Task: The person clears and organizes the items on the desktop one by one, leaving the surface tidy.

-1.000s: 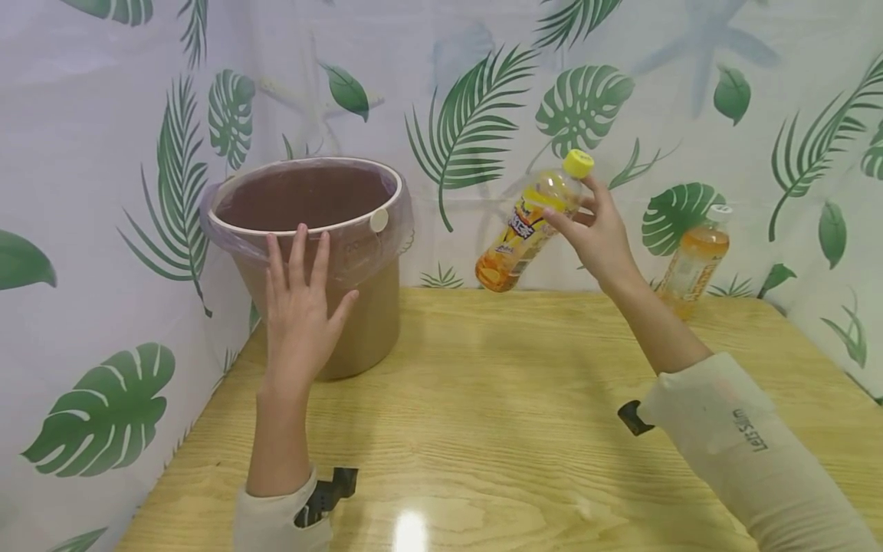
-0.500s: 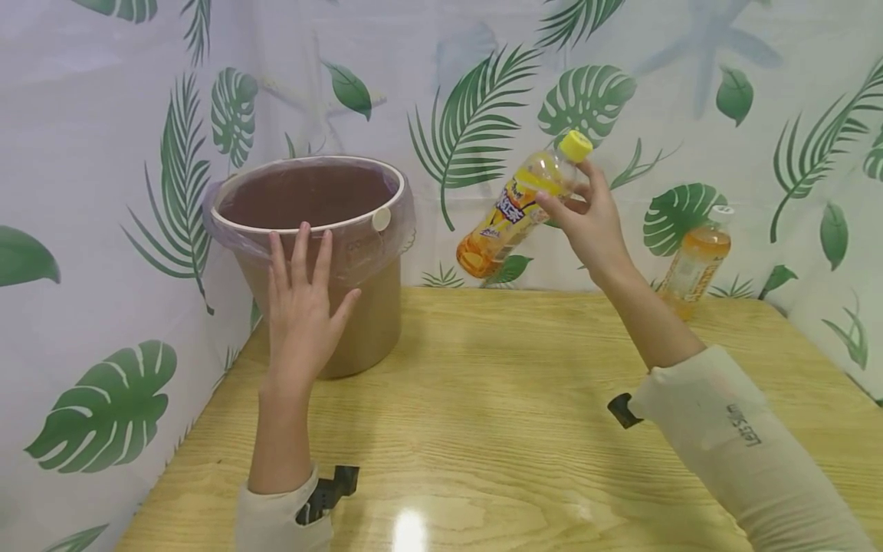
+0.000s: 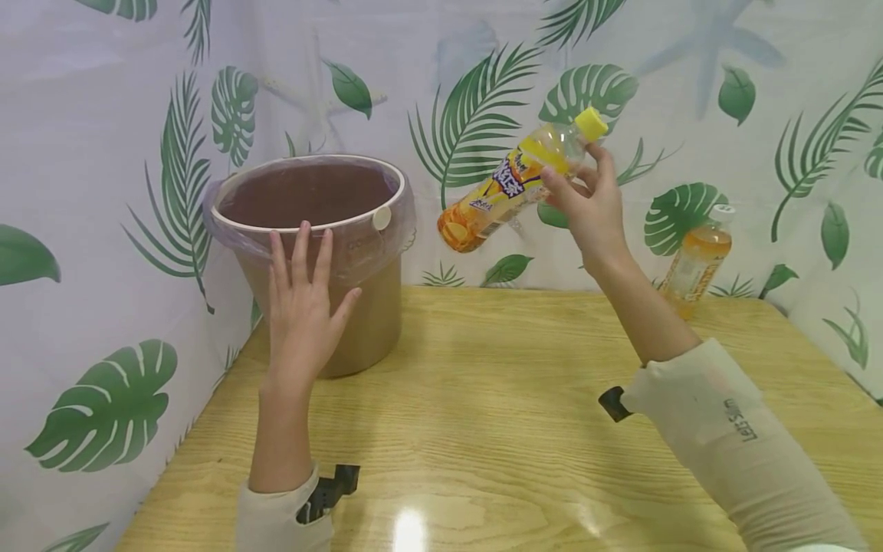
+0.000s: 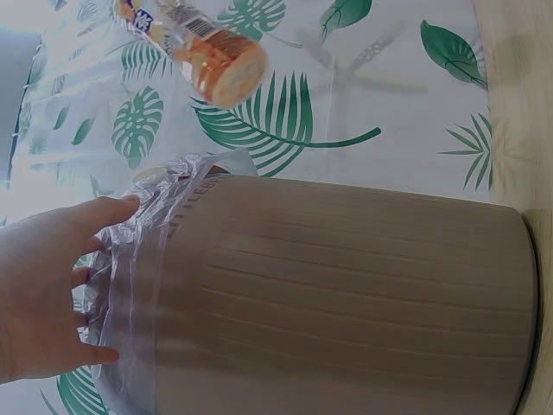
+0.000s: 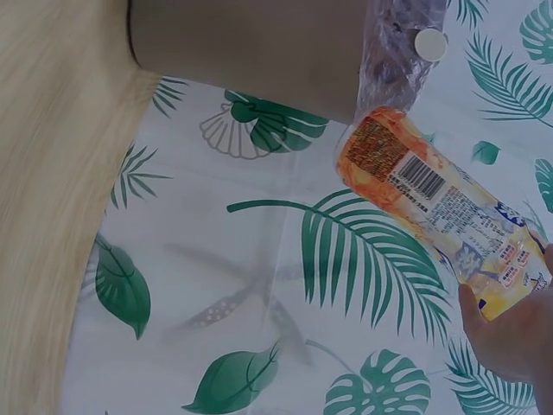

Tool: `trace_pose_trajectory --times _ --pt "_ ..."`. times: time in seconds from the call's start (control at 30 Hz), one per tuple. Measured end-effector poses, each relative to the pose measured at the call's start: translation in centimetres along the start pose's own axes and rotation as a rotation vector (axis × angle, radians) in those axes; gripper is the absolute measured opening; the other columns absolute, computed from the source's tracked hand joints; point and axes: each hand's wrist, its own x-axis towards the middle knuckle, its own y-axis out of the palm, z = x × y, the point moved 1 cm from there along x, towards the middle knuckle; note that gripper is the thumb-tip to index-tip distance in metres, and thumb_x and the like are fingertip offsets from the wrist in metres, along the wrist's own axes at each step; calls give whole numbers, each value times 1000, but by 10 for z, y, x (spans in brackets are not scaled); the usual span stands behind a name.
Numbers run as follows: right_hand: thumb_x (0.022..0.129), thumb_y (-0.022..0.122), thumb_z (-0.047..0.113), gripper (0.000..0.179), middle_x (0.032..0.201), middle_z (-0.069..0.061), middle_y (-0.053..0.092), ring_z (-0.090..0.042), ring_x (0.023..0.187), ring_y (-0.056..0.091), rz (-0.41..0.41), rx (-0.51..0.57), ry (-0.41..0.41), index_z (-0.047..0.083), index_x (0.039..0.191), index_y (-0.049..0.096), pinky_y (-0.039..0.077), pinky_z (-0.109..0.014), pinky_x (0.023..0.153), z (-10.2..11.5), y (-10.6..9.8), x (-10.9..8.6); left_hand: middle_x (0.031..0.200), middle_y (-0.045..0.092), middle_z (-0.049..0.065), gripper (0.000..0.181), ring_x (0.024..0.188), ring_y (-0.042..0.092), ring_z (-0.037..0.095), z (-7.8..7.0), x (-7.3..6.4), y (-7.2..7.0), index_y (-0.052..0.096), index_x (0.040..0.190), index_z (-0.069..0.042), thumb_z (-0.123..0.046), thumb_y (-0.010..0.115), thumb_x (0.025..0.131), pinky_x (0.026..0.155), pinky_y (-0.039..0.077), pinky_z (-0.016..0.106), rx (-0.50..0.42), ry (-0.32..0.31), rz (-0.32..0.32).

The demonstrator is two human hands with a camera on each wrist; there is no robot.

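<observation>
My right hand (image 3: 595, 207) grips a drink bottle (image 3: 513, 184) with a yellow cap and an orange-and-yellow label, near its neck. The bottle hangs in the air, tilted, its base pointing down and left toward a brown bin (image 3: 366, 307). Clear plastic lining folds over the bin's pale rim. With fingers straight and spread, my left hand (image 3: 300, 322) rests against the bin's near side, fingertips at the rim. In the left wrist view that hand (image 4: 52, 281) touches the crumpled plastic liner (image 4: 130, 285). The right wrist view shows the bottle's barcode side (image 5: 441, 207).
A second bottle (image 3: 697, 261), white-capped with orange liquid, stands at the back right of the wooden table (image 3: 497, 414). Behind everything hangs a white leaf-print sheet (image 3: 483, 46), which also runs along the left side.
My right hand has raised the bottle and moved it left, closer to the bin, tilting it nearer to level. The left hand stays in place on the bin.
</observation>
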Motion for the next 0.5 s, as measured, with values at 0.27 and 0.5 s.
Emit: trace_pose_trajectory --times 0.27,0.5 --pt "85 66 15 61 123 -14 46 -26 113 49 -64 211 -27 16 136 32 44 -31 90 9 9 3 152 -5 5 78 134 -18 29 0 0 0 17 147 -11 -33 61 88 108 3 48 6 0 2" --pt "85 65 11 60 117 -15 50 -27 111 51 -111 355 -70 16 136 33 45 -33 89 14 20 7 152 -5 5 78 134 -18 29 0 0 0 16 148 -11 -33 61 88 108 3 48 2 -3 1"
